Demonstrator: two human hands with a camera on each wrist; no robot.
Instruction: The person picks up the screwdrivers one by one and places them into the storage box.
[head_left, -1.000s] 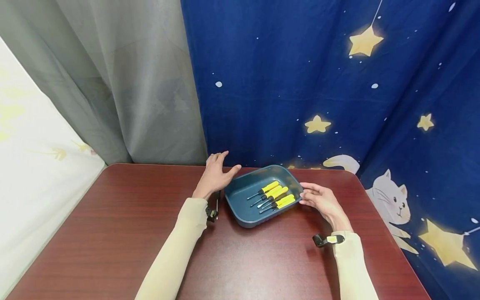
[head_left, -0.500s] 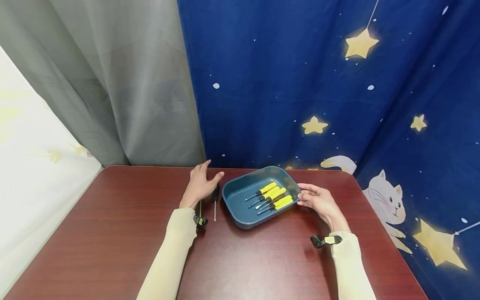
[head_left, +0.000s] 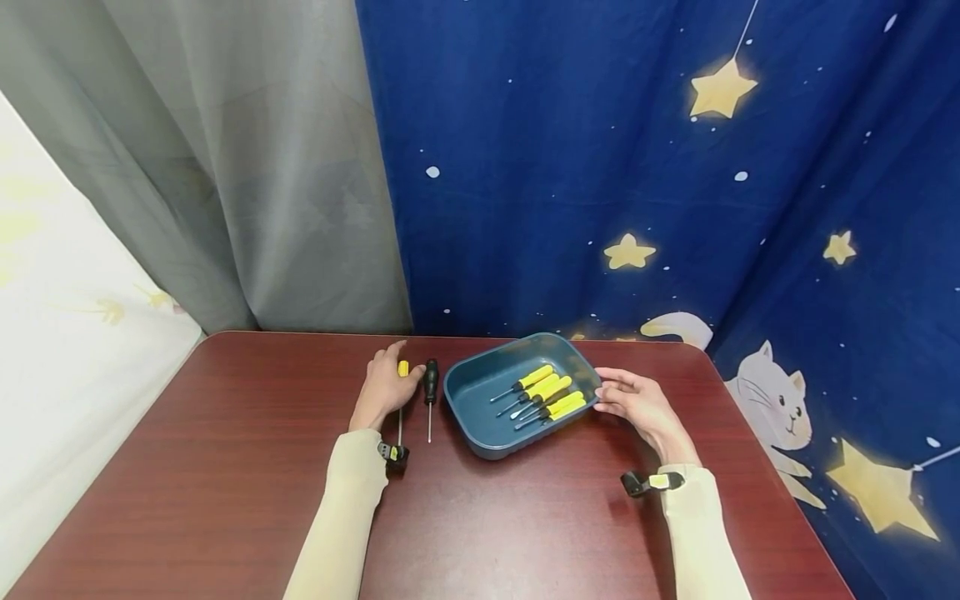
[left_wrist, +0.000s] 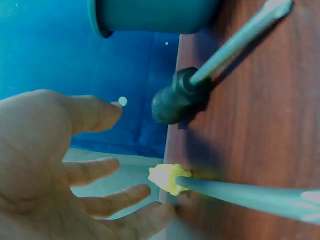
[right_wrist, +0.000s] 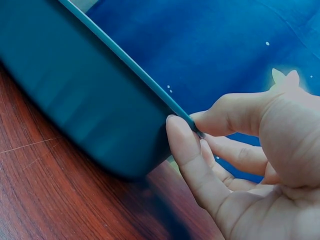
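**A:** So what's closest to you?

**Me:** Just my sleeves and the dark red table [head_left: 225,467]. A bit further out, my left hand [head_left: 382,385] lies flat on the wood, fingers loose and spread, not gripping anything. Right by my fingertips is a screwdriver with a yellow handle [head_left: 402,369], shaft pointing back at me. In the left wrist view the yellow end sits just off my fingers; I honestly can't tell if it's touching.

**A:** And the black one?

**Me:** The black-handled screwdriver [head_left: 431,377] lies parallel, just beside the yellow one, between it and the tray. Both are on the table, outside the tray.

**A:** Right hand?

**Me:** My right hand [head_left: 637,404] is on the right end of the blue tray [head_left: 472,392]. The right wrist view shows it well: thumb pressed against the outer wall, a fingertip curled over the rim, so I'm pinching the edge.

**A:** What's in the tray?

**Me:** A bunch of yellow-handled screwdrivers [head_left: 551,393] lying side by side, tips toward the left, handles toward my right hand. Behind it all hang a grey curtain [head_left: 247,167] and a blue star-print cloth [head_left: 600,150] with a white cat [head_left: 783,404] on it.
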